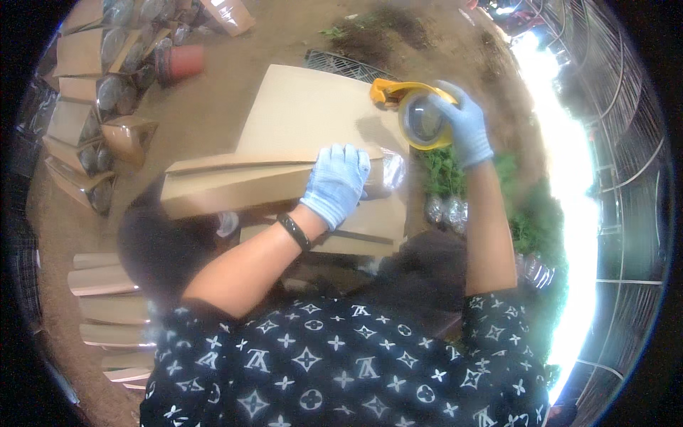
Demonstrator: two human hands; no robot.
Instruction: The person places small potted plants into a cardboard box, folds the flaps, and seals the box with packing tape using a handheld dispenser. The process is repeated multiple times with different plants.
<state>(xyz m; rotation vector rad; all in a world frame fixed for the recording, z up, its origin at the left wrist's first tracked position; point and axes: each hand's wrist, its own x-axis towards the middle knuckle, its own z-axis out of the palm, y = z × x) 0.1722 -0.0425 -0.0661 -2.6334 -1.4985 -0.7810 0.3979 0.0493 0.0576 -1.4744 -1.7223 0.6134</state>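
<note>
A long, narrow brown cardboard box (228, 188) lies across in front of me, with shiny clear plastic (393, 169) sticking out of its right end. My left hand (334, 183), in a light blue glove, is closed over the box near that end, fingers on its top edge. Raised beyond and to the right of it, my right hand (466, 124), gloved the same way, grips a yellow tape dispenser (390, 92) that carries a roll of tape (425, 117). Under the box is a large flat cardboard sheet (306, 107).
Several cardboard sleeves (78, 53) with clear plastic wrapping stand at the far left, near a red pot (185, 62). More long cardboard pieces (110, 306) lie at the near left. A dark crate (348, 64) shows behind the sheet. Green plants (523, 196) grow at the right.
</note>
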